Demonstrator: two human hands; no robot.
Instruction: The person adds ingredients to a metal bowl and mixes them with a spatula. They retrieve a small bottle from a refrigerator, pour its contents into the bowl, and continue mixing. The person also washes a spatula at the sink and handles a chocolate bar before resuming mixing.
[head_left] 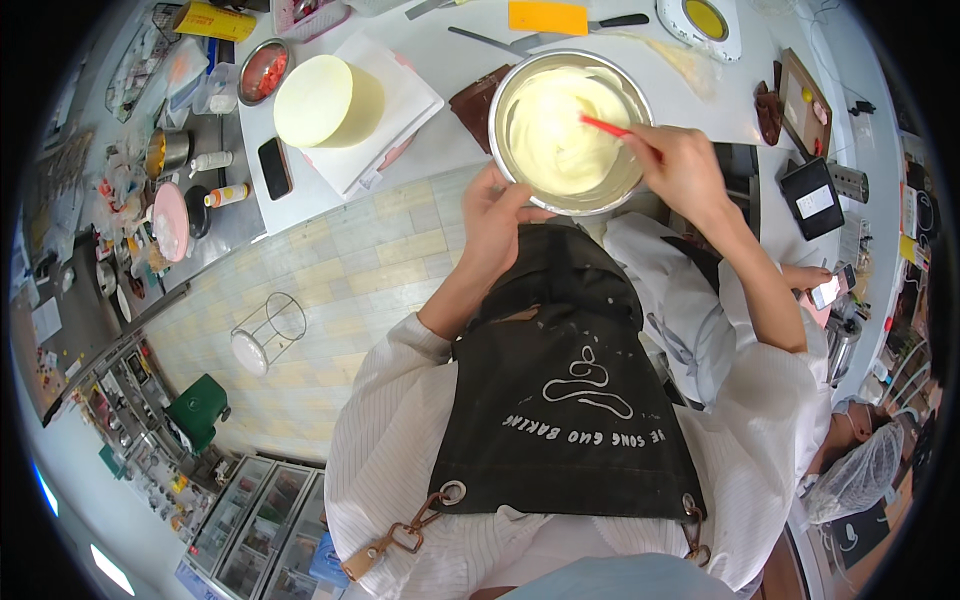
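Observation:
A steel mixing bowl with pale yellow cream in it stands at the table's near edge. My left hand grips the bowl's rim at its near left side. In my right hand is a red spatula, its end dipped into the cream; the blade is hidden there. To the left, a round cake coated in pale yellow sits on a white board. A brown folded cloth or pouch lies beside the bowl.
A phone and a bowl of red fruit pieces lie left of the cake. Knives, an orange scraper and a scale are at the back. Close on my right, a person in a hairnet holds a phone. A stool stands on the floor.

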